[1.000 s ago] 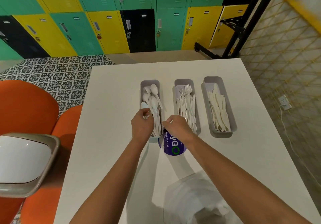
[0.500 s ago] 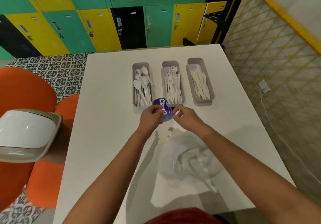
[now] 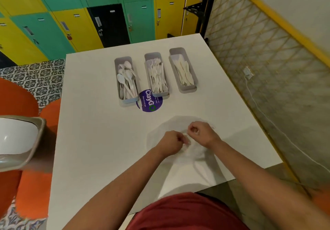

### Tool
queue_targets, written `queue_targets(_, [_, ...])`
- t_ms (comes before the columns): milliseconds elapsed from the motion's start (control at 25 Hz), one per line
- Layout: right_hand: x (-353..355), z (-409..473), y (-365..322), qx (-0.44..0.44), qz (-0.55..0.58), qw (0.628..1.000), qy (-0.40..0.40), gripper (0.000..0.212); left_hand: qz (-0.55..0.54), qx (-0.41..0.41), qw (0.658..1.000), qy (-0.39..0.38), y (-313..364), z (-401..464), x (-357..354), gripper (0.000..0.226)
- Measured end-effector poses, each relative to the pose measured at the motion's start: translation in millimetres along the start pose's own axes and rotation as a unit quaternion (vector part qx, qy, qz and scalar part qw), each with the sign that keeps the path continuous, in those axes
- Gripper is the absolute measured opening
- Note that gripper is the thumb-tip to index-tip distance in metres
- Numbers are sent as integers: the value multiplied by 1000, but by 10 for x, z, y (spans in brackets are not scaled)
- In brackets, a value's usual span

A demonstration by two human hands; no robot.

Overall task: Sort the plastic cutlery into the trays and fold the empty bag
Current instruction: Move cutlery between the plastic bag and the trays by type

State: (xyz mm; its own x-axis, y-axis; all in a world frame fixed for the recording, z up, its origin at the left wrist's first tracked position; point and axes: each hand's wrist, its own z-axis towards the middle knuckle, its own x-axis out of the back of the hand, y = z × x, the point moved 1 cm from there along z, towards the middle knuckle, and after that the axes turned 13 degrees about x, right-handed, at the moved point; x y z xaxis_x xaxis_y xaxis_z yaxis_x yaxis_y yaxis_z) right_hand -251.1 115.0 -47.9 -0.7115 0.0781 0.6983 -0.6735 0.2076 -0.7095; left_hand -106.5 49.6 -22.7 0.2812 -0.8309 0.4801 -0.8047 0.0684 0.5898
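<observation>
Both my hands have come back from the trays toward me, and my left hand (image 3: 172,141) and right hand (image 3: 202,133) now pinch the clear empty bag (image 3: 192,151) lying on the white table (image 3: 92,122). Beyond them, spoons fill the left tray (image 3: 125,80), forks the middle tray (image 3: 157,74), knives the right tray (image 3: 183,69), a purple sticker (image 3: 150,101) just before them. Green, yellow and black lockers (image 3: 75,22) stand behind, orange seats (image 3: 21,101) to my left.
</observation>
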Motion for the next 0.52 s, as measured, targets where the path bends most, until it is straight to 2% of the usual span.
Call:
queue_targets(40, [-46,-58,74,11,-73,997,-37,10,76,-19,996,44,-41,45,-54,33])
queue_targets(120, [-126,-145,182,9,-192,976,-105,41,183,-58,975,115,-119,128,-110,38])
queue_targets(200, [-176,-172,244,1,-252,957,-144,67,249,-51,957,138,-202,225,-143,55])
queue_targets(320, [-218,-169,256,0,-286,942,-176,88,306,-9,941,145,-311,334,-186,81])
queue_targets(400, [-207,-166,257,-19,-279,944,-178,94,324,3,934,152,-350,349,-208,80])
queue_targets(520, [-203,-182,274,-44,-251,949,-184,98,360,-25,913,189,-328,323,-221,56])
